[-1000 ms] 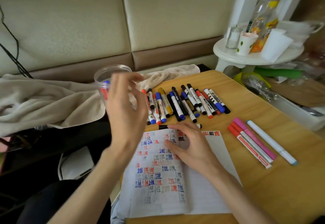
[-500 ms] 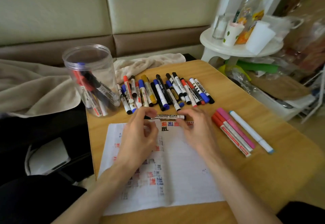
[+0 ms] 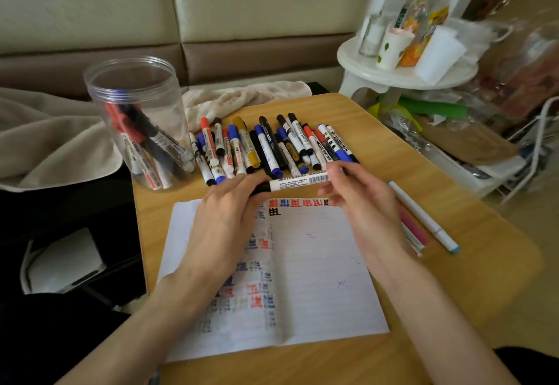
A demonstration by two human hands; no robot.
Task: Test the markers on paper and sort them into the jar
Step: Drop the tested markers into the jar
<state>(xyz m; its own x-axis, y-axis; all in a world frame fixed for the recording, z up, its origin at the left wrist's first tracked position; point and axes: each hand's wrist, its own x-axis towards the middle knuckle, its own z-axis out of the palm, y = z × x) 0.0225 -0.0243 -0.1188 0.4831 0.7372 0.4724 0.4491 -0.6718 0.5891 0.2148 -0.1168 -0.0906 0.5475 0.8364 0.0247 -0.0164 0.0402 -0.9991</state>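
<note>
The left hand (image 3: 223, 218) and right hand (image 3: 360, 200) held one marker (image 3: 298, 181) level, just above the top edge of the paper (image 3: 317, 278). The left hand's fingers curled round its black cap end; the right hand pinched the other end. Behind it a row of markers (image 3: 266, 145) lay on the worktop (image 3: 453, 278). The jar (image 3: 165, 103) stood at the left, with several pens leaning inside.

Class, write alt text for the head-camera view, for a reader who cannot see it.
A left hand and a right hand hold a black-capped whiteboard marker level by its ends above a test-marked paper. Behind it lies a row of markers; a clear jar at the left holds a few more.
</note>
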